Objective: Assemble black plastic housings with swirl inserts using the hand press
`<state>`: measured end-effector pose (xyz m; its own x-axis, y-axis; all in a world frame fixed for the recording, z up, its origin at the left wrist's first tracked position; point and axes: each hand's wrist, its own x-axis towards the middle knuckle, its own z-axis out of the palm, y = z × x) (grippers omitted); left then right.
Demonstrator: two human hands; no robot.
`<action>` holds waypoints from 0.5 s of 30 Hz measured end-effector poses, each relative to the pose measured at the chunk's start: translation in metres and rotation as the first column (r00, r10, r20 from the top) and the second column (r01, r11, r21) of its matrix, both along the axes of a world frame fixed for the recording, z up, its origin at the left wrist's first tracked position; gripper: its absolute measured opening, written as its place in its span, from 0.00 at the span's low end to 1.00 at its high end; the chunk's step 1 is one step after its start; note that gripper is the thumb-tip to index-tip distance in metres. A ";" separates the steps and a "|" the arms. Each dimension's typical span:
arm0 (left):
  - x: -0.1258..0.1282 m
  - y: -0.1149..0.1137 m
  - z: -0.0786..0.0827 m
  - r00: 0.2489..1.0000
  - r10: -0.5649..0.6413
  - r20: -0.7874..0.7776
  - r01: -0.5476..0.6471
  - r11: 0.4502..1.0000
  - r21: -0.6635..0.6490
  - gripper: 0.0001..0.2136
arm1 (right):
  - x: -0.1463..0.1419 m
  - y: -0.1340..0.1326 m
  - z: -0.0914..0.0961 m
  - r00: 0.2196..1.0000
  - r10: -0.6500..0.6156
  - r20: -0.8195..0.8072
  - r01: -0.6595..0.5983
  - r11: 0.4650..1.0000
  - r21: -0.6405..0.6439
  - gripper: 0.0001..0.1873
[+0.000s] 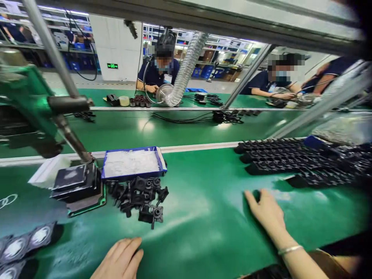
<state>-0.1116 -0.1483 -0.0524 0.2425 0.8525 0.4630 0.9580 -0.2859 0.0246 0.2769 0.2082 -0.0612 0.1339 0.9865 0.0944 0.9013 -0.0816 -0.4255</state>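
Black plastic parts (141,197) lie in a loose heap on the green bench, a little left of the frame's middle. Nearest me, at the bottom edge, the person's left hand (117,260) hangs just below that heap, back upward, its fingers close together and loosely bent, the thumb slightly apart from them. In the lower left corner sit round-centred parts (40,235) with pale middles.

Towards the lower right, the right hand (269,213) reaches in, a bracelet (290,249) on its wrist. Thumb and fingertips stand apart with a small dark patch between them; I can't tell whether that is a part in their hold or just shadow.

Farther up, rows of black pieces (290,159) run to the right edge, near that hand's fingertips, with clear plastic wrapping (345,128) beyond. Touching the heap's upper side is a blue tray (133,175) with something white in it; left of it stands a dark block (74,179) under a green machine (35,97).

Across the way, near the top, two masked co-workers sit at another bench: one person (158,75) behind a ribbed silver duct (187,68), another person (258,83) to the right. A green sign (112,66) glows on a white pillar (116,46), upper left.
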 end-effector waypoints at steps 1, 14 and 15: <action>0.003 0.002 0.005 1.000 -0.002 0.017 0.002 1.000 0.006 0.15 | -0.024 -0.022 -0.003 0.992 0.124 -0.033 -0.123 0.992 0.016 0.46; -0.037 -0.062 0.066 0.937 0.280 0.210 -0.241 0.951 -0.193 0.20 | -0.232 -0.106 -0.003 0.456 0.814 -0.361 -0.803 0.551 0.228 0.25; -0.050 -0.074 0.072 0.909 0.367 0.199 -0.339 0.927 -0.162 0.21 | -0.230 -0.106 -0.003 0.494 0.774 -0.397 -0.766 0.603 0.222 0.24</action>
